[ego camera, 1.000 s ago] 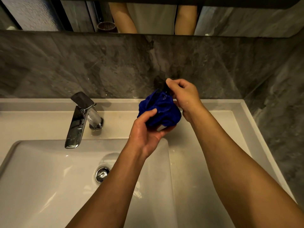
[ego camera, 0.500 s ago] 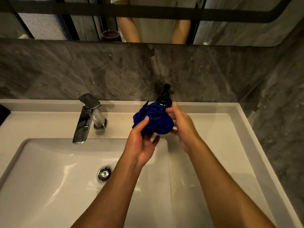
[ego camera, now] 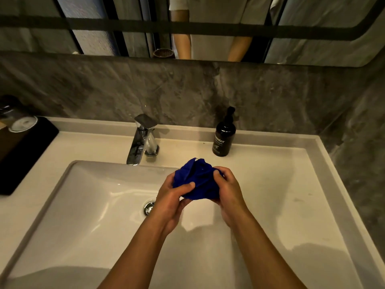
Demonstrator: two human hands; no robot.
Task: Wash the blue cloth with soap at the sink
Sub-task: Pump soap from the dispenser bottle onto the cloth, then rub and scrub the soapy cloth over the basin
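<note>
Both hands (ego camera: 200, 197) now off soap bottle (ego camera: 224, 140)

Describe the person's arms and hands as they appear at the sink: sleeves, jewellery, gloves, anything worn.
Both forearms are bare up to the bottom edge of the picture; no sleeve shows on them. The left hand and right hand wear no gloves, and no rings, watch or bracelet are visible on fingers or wrists. The mirror's reflection shows a light short-sleeved top.

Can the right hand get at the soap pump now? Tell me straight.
Probably yes: the soap bottle stands clear behind the right hand, nothing between them. But that hand is gripping the blue cloth, so it must let go first.
</note>
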